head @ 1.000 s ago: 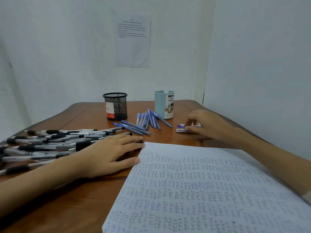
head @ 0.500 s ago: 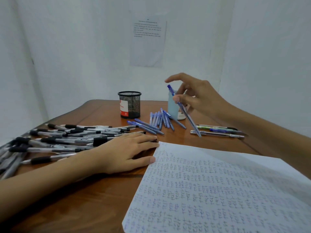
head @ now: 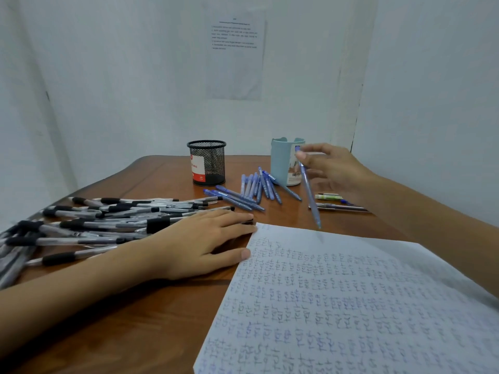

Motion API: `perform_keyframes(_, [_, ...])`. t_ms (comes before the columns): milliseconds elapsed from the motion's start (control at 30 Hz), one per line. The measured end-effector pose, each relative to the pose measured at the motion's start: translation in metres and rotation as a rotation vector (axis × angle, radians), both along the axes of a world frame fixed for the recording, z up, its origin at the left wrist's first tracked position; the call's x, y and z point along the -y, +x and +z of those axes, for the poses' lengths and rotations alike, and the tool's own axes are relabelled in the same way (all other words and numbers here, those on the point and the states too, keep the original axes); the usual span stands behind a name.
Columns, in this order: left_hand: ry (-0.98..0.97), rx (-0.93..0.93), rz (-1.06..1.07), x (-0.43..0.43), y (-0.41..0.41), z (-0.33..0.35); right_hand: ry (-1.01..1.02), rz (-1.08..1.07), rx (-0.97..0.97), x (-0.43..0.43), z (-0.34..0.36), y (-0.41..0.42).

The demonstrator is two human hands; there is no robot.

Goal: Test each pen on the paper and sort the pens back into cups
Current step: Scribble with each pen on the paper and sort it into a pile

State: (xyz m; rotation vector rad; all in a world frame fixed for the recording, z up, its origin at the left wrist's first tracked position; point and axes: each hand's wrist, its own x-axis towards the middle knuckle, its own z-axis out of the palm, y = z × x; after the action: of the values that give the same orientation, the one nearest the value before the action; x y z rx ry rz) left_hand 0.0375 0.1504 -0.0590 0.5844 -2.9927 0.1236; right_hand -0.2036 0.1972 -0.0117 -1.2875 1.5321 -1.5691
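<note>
Fingertips of your right hand pinch the blue pen high up; it's likely light, stiff and slick, so grip nearer the tip.

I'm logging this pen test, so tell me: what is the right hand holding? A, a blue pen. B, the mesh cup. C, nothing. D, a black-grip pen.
A: the right hand pinches a blue pen near its top end, tip slanting down toward the far edge of the paper.
</note>
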Motion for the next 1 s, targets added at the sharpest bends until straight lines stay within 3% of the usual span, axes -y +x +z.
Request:
perform_keyframes(133, [0.002,0.002,0.003,-0.001,0.000,0.001,0.118,-0.128,0.215,0.006,-0.009,-0.007])
perform_keyframes(267, [0.000,0.004,0.001,-0.001,0.000,0.000,0.178,-0.045,0.359,0.008,-0.017,-0.006])
perform_keyframes(333, [0.001,-0.003,0.000,-0.001,0.000,0.000,0.252,-0.046,0.188,0.009,-0.020,-0.005])
perform_keyframes(433, [0.006,-0.003,-0.002,-0.001,0.001,0.000,0.390,-0.024,-0.328,0.010,-0.027,-0.004])
perform_keyframes(533, [0.007,0.004,0.000,-0.001,0.001,0.000,0.429,0.087,-0.706,0.012,-0.034,-0.001])
perform_keyframes(633, [0.003,0.001,-0.001,-0.001,0.000,0.000,0.420,0.122,-0.859,0.007,-0.027,0.007])
perform_keyframes(767, [0.000,0.007,0.006,0.000,-0.001,0.001,0.607,0.230,-0.963,-0.003,-0.009,0.003])
perform_keyframes(900, [-0.013,0.002,-0.001,0.001,0.000,0.000,0.702,0.343,-0.841,-0.009,-0.006,0.002])
perform_keyframes(1000, [-0.012,0.001,-0.001,0.000,0.000,0.000,0.493,0.269,-0.414,-0.005,-0.015,0.004])
